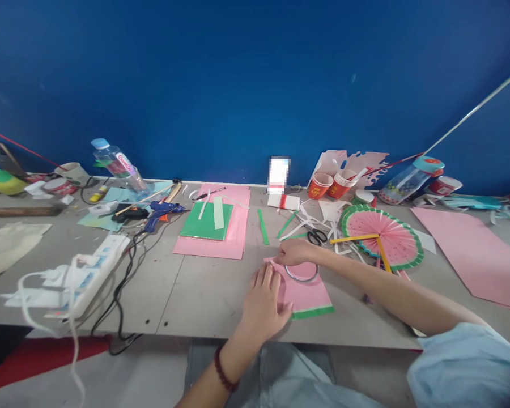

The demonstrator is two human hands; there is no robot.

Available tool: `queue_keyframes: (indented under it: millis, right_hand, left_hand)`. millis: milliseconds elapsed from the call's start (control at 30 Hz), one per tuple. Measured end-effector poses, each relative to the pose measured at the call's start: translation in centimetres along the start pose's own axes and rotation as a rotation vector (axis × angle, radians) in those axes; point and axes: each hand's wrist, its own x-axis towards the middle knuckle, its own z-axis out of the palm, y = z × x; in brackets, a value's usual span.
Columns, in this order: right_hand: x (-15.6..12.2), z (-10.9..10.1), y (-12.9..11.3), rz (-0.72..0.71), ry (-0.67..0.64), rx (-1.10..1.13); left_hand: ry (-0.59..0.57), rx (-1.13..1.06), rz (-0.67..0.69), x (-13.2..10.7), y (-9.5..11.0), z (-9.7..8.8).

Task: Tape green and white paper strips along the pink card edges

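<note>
A pink sheet of paper (297, 294) with a green strip (313, 312) along its near edge lies in front of me. My left hand (266, 303) rests flat on its left side, fingers stretched out. At the sheet's far left corner, my right hand (296, 253) is closed, its fingertips partly hidden. A thin ring, seemingly a roll of tape (301, 280), shows beneath that hand and wrist, over the paper; its far part is covered. Black-handled scissors (317, 236) lie just beyond my right forearm, among white paper strips (308, 218) and green strips (263, 226).
Right of my forearm is a pink and green watermelon-like paper fan (397, 238) with yellow sticks. Green paper (204, 224) lies on pink sheets to the left, near a blue glue gun (164, 212) and a power strip (106, 260). Red paper cups (321, 186) stand by the blue wall.
</note>
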Motion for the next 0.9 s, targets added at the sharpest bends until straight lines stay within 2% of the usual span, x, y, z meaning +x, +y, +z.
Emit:
queue_keyframes:
  millis: [367,600,900]
  right_hand:
    - [0.4,-0.2,0.2,-0.032,-0.032,-0.005]
    - [-0.1,0.2,0.6,-0.018,0.009,-0.03]
    - [-0.7,0.8,0.8,-0.019,0.059,-0.007]
  left_hand:
    - [0.037,0.018,-0.024,0.2,-0.1,0.9]
    - [0.012,0.024,-0.04,0.3,0.0,0.7]
    - [0.059,0.066,-0.034,0.4,0.2,1.1]
